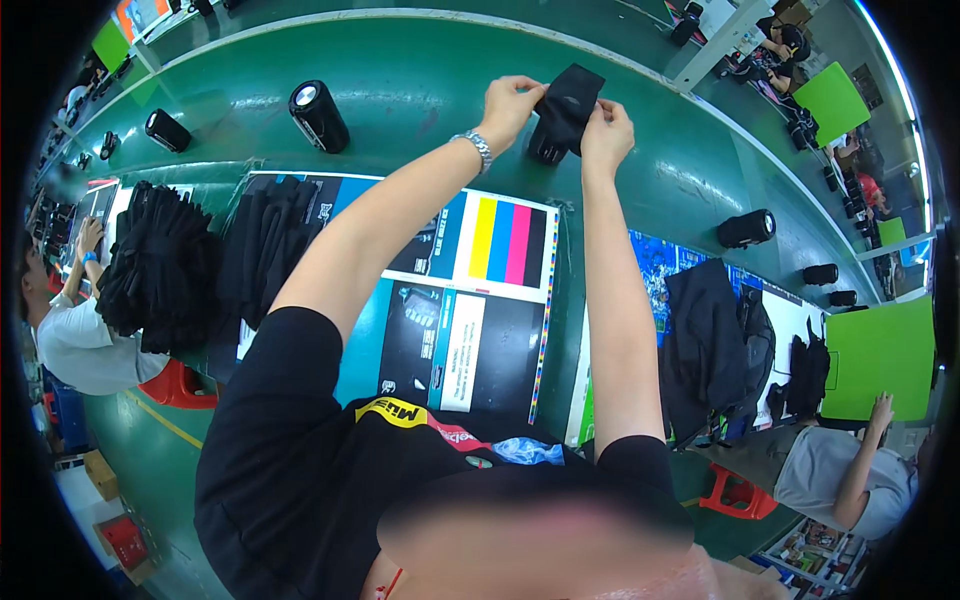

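Note:
Arms stretched forward, I hold a black cloth pouch (572, 100) by its two sides. My left hand (511, 106) pinches its left edge, with a metal-band watch (475, 149) on that wrist. My right hand (607, 137) is closed on its right edge. Below the pouch the lower part of a black cylindrical speaker (545, 149) shows on the green surface. The cloth hides the rest, so how far it covers the speaker I cannot tell.
More black speakers (319, 116) stand or lie along the green belt (420, 80). Printed sheets (510, 330) cover the table before me. Piles of black pouches (155, 265) lie at left, black cloth (703, 325) at right. Co-workers (85, 345) sit on both sides.

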A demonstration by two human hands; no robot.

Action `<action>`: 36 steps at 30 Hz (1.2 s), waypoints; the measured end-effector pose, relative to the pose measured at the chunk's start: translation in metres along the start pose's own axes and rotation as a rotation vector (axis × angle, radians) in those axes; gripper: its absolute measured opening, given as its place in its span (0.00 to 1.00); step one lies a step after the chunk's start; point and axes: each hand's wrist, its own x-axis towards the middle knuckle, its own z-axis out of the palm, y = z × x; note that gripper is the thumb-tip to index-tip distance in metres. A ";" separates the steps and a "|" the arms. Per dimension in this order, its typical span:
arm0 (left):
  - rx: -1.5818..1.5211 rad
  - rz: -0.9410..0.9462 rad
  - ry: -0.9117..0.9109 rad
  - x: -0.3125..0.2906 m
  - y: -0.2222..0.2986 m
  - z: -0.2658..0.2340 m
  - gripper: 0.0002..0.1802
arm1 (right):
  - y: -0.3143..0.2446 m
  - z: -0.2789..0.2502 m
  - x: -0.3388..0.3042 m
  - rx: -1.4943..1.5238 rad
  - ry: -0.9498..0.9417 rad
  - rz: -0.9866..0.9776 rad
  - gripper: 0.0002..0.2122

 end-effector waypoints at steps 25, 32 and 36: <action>-0.149 -0.567 -0.709 0.055 -0.001 0.079 0.23 | 0.094 -0.011 0.024 0.151 -0.330 0.566 0.11; -0.431 -0.710 -0.599 0.059 -0.029 0.098 0.10 | 0.072 -0.042 0.013 0.434 -0.282 0.728 0.10; -0.344 -0.587 -0.402 0.030 -0.064 0.115 0.14 | 0.078 -0.053 0.009 0.280 -0.248 0.687 0.11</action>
